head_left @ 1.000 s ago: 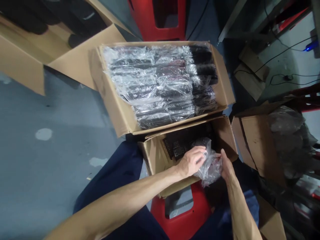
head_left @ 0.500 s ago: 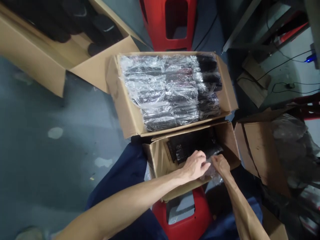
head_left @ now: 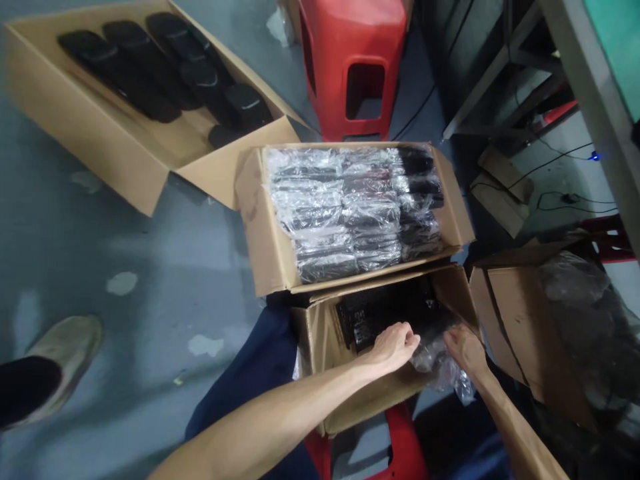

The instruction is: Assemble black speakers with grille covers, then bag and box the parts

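Observation:
My left hand (head_left: 397,345) is closed over the near cardboard box (head_left: 320,370), its curled fingers at the edge of a clear plastic bag (head_left: 429,355). To its right, my right hand (head_left: 465,348) pinches the same crinkled bag, whose loose end hangs over the box's near right edge. Beneath my hands, flat black packages (head_left: 383,310) with small white print lie inside this box. What exactly sits inside the bag cannot be made out.
Just beyond stands a carton (head_left: 250,227) packed with rows of plastic-wrapped black items (head_left: 325,220). At upper left, another open carton (head_left: 100,160) holds several black objects (head_left: 140,73). A red stool (head_left: 360,33), a metal table frame (head_left: 575,60) and a shoe (head_left: 70,353) are around.
My hands have moved apart, the right one going rightward, and the clear plastic is stretched between them. The view has tilted up, showing more of the far carton and a shoe at left.

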Motion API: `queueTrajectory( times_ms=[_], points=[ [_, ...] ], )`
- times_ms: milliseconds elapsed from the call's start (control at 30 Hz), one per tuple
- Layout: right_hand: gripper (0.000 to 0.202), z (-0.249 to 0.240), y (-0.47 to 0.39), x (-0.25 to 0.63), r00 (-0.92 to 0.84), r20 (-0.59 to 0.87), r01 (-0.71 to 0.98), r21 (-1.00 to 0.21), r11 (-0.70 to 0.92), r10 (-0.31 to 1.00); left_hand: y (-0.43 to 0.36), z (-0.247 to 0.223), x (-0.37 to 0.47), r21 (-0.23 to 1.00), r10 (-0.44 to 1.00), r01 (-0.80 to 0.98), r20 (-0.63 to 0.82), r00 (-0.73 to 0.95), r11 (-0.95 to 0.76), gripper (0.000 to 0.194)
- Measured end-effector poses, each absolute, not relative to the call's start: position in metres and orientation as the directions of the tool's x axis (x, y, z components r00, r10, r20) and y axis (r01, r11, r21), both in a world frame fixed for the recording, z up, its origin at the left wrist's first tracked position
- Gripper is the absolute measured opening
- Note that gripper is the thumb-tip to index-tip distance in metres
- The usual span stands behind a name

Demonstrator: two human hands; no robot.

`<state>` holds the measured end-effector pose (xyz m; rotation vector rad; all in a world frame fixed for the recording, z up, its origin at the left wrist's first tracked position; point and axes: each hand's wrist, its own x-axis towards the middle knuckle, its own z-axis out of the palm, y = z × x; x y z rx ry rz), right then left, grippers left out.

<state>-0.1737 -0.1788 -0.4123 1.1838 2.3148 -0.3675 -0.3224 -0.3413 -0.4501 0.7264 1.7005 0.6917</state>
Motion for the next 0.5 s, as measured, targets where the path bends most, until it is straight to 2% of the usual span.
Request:
queueTrajectory(
  times_ms=[133, 300, 433, 500],
  points=[
    [0.046, -0.405, -0.177, -0.161, -0.583, -0.454, 0.8, -0.181, 0.572, 0.674, -0.34, -0.447, -0.322, 0.799, 0.788, 0.063, -0.57, -0.233, 0.597, 0.02],
    [0.049, -0.397, -0.178, -0.155, -0.592, -0.303, 0.803, -0.3, 0.515, 0.747, -0.339, -0.444, -0.321, 0.829, 0.801, -0.017, -0.545, -0.249, 0.559, 0.017],
    [0.053, -0.395, -0.179, -0.157, -0.552, -0.35, 0.832, -0.283, 0.476, 0.757, -0.336, -0.445, -0.319, 0.848, 0.811, -0.032, -0.515, -0.278, 0.528, 0.014],
    [0.051, -0.395, -0.178, -0.153, -0.544, -0.323, 0.834, -0.307, 0.458, 0.774, -0.335, -0.446, -0.317, 0.853, 0.814, -0.028, -0.508, -0.281, 0.522, 0.012]
  ],
)
